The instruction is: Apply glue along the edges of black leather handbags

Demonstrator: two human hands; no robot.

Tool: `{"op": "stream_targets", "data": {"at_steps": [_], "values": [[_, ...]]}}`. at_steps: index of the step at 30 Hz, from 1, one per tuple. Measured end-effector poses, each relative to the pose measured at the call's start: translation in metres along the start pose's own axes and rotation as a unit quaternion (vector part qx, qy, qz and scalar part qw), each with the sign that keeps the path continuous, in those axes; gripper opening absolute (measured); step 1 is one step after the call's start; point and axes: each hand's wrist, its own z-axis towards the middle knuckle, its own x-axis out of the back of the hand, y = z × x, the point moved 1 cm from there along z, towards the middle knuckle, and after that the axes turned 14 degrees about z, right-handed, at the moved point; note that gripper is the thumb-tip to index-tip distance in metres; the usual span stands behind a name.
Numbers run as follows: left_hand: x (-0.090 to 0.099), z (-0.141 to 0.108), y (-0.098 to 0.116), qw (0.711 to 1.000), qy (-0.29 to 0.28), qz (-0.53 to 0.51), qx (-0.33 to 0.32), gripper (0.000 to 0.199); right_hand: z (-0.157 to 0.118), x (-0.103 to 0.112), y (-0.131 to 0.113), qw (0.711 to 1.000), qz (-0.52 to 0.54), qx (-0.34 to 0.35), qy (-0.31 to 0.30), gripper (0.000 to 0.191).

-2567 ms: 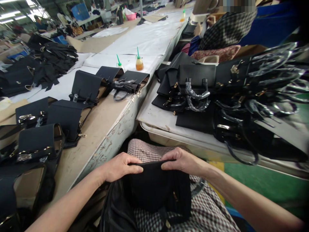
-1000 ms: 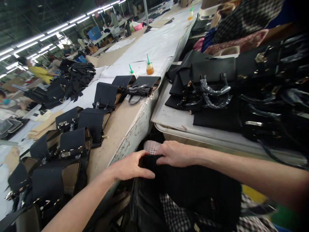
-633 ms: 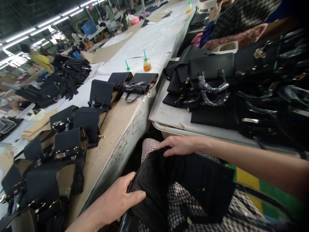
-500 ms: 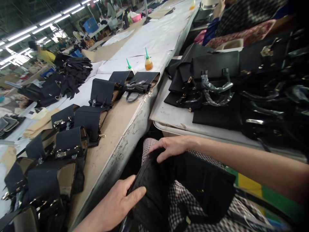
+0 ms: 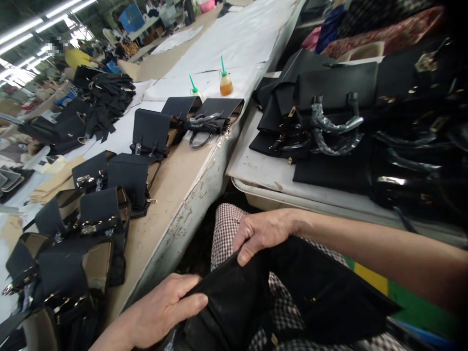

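Note:
A black bag piece [image 5: 234, 297] with a dark lining lies across my lap, over checked cloth [image 5: 228, 229]. My left hand [image 5: 168, 307] grips its near left edge, thumb on top and fingers hidden beneath. Farther along the same edge, my right hand [image 5: 261, 234] pinches the material between thumb and curled fingers. A flat black panel [image 5: 329, 287] of the piece spreads to the right under my right forearm, with a small gold fitting near its lower part.
Black bags [image 5: 151, 129] stand in rows on the long table [image 5: 183, 187] at left. More bags with wrapped handles [image 5: 338, 87] pile on the white-topped table [image 5: 263, 165] at right. Two green-tipped bottles [image 5: 225, 84] stand farther back. A person in yellow [image 5: 77, 57] is at far left.
My right hand has closed more tightly on the edge. My left hand has moved slightly left and down, and the black panel extends farther right. The view has shifted a little.

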Motion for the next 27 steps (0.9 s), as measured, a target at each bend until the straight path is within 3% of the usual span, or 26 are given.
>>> {"op": "stream_targets", "data": {"at_steps": [5, 9, 16, 20, 23, 27], "values": [[-0.009, 0.011, -0.007, 0.996, -0.018, -0.084, -0.008, 0.04, -0.011, 0.004, 0.017, 0.999, 0.027, -0.023, 0.01, 0.037], [-0.013, 0.014, -0.013, 0.986, -0.022, -0.164, 0.039, 0.038, -0.013, 0.01, 0.026, 0.999, 0.025, -0.018, 0.031, 0.037], [-0.025, 0.004, -0.006, 0.991, 0.105, -0.06, 0.065, 0.045, -0.014, 0.018, 0.029, 0.999, 0.014, -0.014, 0.047, 0.035], [-0.039, 0.001, -0.007, 0.989, 0.126, -0.051, 0.057, 0.043, -0.015, 0.015, 0.031, 0.998, 0.039, -0.032, 0.028, 0.038], [-0.051, 0.001, -0.016, 0.987, 0.129, -0.057, 0.077, 0.046, -0.016, 0.015, 0.035, 0.998, 0.044, -0.042, 0.035, 0.041], [-0.066, -0.006, -0.041, 0.971, 0.188, -0.049, 0.14, 0.05, -0.027, 0.023, 0.042, 0.995, 0.005, -0.035, 0.096, 0.043]]}}
